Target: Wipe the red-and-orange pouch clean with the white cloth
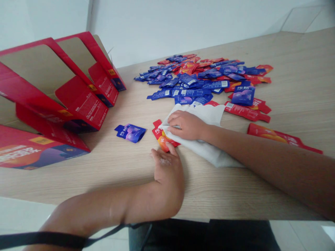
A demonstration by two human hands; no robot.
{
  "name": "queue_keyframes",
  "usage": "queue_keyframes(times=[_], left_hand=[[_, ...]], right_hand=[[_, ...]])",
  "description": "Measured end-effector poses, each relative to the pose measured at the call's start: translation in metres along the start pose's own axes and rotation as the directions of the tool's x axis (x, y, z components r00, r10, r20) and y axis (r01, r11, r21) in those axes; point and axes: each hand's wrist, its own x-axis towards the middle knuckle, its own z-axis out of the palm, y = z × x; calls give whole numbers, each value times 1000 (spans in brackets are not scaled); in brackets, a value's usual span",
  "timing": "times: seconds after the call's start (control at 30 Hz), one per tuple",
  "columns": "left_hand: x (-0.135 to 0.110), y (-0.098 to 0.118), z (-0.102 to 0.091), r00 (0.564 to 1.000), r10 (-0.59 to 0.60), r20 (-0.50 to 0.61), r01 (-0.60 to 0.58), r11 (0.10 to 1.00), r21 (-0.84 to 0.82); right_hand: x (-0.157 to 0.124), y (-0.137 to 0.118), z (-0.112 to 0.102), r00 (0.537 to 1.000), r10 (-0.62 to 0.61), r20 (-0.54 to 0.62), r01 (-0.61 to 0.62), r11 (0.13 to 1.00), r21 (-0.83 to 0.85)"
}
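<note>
White cloth (209,148), centre of frame in the head view, lies partly over a red pouch (162,139) on the worktop (110,181). Right grip (187,124): bare hand entering from the right edge, fingers and thumb closed narrowly on a fold of the cloth. Left grip (169,166): bare hand entering from lower left, a fingertip at the pouch's lower edge; thumb and finger parted, cannot tell whether it pinches the pouch. Blue pouch (131,132) lies flat left of centre, apart from both hands. Pile (193,82) of mixed blue and red pouches, upper centre; one red roll (277,134) beside the right forearm, right of frame. Red boxes (86,101), open, fill the left side.
</note>
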Motion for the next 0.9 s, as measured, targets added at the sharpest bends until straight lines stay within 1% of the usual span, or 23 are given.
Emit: queue_keyframes(times=[0.1,0.17,0.27,0.4,0.47,0.57,0.7,0.9], left_hand=[[0,0,1,1000,-1,4,1,1000,-24],[0,1,1,1000,1,4,-1,1000,-23],[0,1,1,1000,6,-3,-6,1000,-15],[0,1,0,1000,5,22,-5,1000,-16],[0,0,-1,1000,7,26,-6,1000,-17],[1,0,-1,1000,3,22,-2,999,-38],[1,0,0,1000,-3,12,4,998,-55],[0,0,0,1000,6,11,-6,1000,19]], right_hand=[[0,0,0,999,36,-1,-36,999,-20],[0,0,0,1000,26,-5,-26,1000,-12],[0,0,0,998,-61,-12,61,998,26],[-1,-1,0,976,-214,-24,216,972,91],[-1,-2,0,969,-246,-28,248,962,116],[-2,-2,0,965,-262,-25,262,954,143],[-1,-3,0,971,-240,-15,240,962,130],[0,-1,0,999,-50,2,50,997,51]])
